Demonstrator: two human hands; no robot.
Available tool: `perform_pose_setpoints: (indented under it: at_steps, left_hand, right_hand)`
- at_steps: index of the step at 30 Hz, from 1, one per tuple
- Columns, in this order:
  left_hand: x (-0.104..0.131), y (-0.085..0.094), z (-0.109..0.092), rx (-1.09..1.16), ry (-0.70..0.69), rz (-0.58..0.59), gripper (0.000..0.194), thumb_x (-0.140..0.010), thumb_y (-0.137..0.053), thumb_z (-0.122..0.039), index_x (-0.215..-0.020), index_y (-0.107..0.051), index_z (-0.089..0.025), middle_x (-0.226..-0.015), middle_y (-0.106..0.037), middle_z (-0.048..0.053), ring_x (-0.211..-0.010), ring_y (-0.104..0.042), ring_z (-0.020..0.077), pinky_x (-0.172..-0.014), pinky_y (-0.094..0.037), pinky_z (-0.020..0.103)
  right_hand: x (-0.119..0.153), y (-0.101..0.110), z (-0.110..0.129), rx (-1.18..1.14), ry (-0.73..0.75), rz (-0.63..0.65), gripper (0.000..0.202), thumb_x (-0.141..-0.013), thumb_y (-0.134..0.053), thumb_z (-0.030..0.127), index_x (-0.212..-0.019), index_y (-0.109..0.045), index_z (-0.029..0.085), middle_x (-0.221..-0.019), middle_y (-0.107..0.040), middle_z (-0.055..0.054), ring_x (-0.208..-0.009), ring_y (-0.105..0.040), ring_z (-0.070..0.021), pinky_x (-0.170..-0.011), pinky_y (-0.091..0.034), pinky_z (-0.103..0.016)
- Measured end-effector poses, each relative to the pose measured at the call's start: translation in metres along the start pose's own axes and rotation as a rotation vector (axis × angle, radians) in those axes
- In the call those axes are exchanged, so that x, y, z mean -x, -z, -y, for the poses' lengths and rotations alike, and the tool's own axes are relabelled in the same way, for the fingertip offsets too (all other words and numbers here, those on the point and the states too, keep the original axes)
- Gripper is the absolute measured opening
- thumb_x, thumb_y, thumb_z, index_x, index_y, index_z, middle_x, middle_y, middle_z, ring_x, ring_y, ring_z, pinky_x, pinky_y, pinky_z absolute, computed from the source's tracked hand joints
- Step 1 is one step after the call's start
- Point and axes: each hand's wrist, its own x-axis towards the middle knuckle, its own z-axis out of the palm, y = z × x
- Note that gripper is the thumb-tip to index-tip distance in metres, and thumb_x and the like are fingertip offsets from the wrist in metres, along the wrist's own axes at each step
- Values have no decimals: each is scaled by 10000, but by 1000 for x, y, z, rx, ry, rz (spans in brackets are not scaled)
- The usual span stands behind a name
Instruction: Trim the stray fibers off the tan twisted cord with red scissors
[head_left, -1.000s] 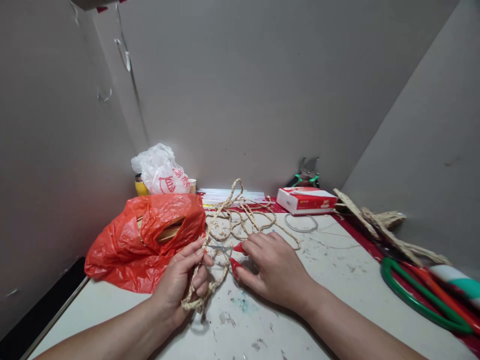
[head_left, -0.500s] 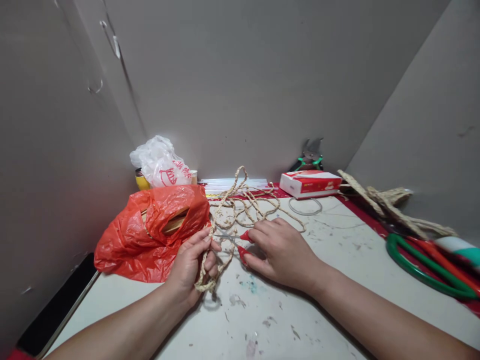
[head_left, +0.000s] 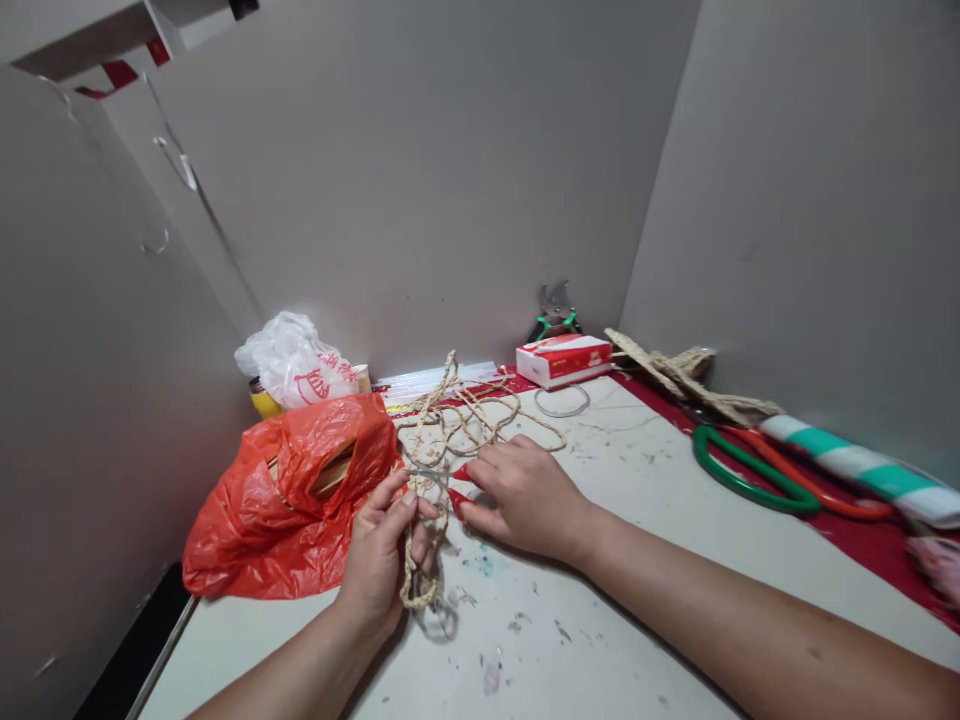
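Observation:
Between the fingers of my left hand point(head_left: 382, 550) is a length of braided straw cord point(head_left: 420, 597), which hangs in a loop below the fingers. My right hand point(head_left: 521, 500) has its fingers in the red handles of small scissors point(head_left: 459, 490). Their thin metal blades point left and lie against the cord, close to my left fingertips. The rest of the cord trails in loose loops across the table behind both hands. Whether the blades are closed on a strand is too small to make out.
A red plastic bag point(head_left: 300, 520) with wooden pieces stands left, a white plastic bag point(head_left: 292, 360) behind it. At the back are a tissue pack point(head_left: 564, 362), pruning shears point(head_left: 556, 318) and a wire ring point(head_left: 562, 402). Large green-and-orange-handled scissors point(head_left: 750, 500) and a striped roll point(head_left: 862, 462) lie right.
The view has swung to the right, so everything sits further left. My hands keep hold of the cord and the scissors, with the blades still at the cord near my left fingers.

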Motion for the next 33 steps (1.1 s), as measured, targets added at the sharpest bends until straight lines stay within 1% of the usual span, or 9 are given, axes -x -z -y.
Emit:
perform_pose_setpoints:
  at_steps: [5, 13, 18, 20, 22, 24, 26, 31, 33]
  left_hand:
    - [0, 1, 1, -36, -30, 5, 391, -789, -641, -228, -1148, -498, -167, -682, -631, -11, -384, -391, 36, -374, -324, 167]
    - [-1, 3, 3, -67, -55, -13, 390, -786, -651, -211, -1151, -518, -171, -697, -642, -2, -394, -407, 31, -387, -318, 158]
    - [-3, 3, 3, -58, -41, -10, 402, -787, -649, -217, -1165, -519, -169, -713, -637, -3, -390, -395, 30, -382, -318, 166]
    - [-3, 3, 3, -59, -45, 1, 382, -795, -640, -222, -1155, -525, -170, -712, -630, -7, -387, -387, 29, -378, -314, 167]
    - [-1, 3, 2, -71, -49, 18, 355, -802, -632, -225, -1139, -533, -169, -709, -626, -8, -389, -389, 28, -378, -310, 165]
    - [0, 3, 2, -78, -46, 28, 330, -803, -631, -227, -1116, -544, -168, -702, -620, -11, -390, -392, 27, -376, -306, 161]
    - [1, 2, 0, -73, -43, 24, 317, -798, -634, -232, -1099, -552, -174, -692, -609, -20, -384, -382, 27, -368, -303, 161]
    - [2, 0, -3, -65, -59, 15, 326, -784, -645, -249, -1092, -557, -190, -699, -599, -27, -383, -371, 33, -358, -317, 169]
    - [3, -1, -4, -69, -58, 24, 349, -776, -657, -264, -1100, -552, -193, -695, -597, -29, -383, -374, 36, -360, -325, 172]
  right_hand:
    - [-1, 1, 2, -61, -29, 15, 210, -774, -567, 397, -775, -629, 196, -720, -639, -14, -692, -548, -161, -694, -287, -304]
    - [-1, 3, 2, -31, -12, 28, 248, -762, -564, 415, -743, -641, 180, -698, -657, -23, -683, -566, -164, -690, -300, -311]
    - [0, 2, 0, -47, 28, 40, 246, -807, -540, 385, -705, -634, 182, -668, -655, -14, -627, -540, -142, -663, -293, -300]
    - [0, 1, -1, -66, 50, 15, 244, -825, -523, 364, -698, -628, 184, -657, -646, -8, -611, -526, -134, -654, -289, -296]
    - [0, 0, -3, -93, 52, -38, 240, -831, -505, 342, -690, -621, 186, -645, -632, -3, -598, -508, -129, -644, -285, -291]
    - [-1, 0, -4, -123, 27, -94, 235, -822, -502, 329, -672, -608, 182, -632, -617, -2, -587, -490, -125, -634, -282, -288]
    - [-1, 1, -5, -150, -9, -121, 221, -796, -520, 330, -656, -594, 177, -625, -606, -5, -586, -480, -126, -631, -284, -285]
    - [-2, 1, -3, -181, -50, -60, 173, -732, -582, 357, -738, -613, 187, -686, -626, -11, -649, -514, -147, -671, -309, -287]
    - [-2, 0, -4, -161, -47, -32, 177, -747, -579, 363, -752, -616, 191, -709, -637, -16, -665, -523, -152, -679, -310, -290]
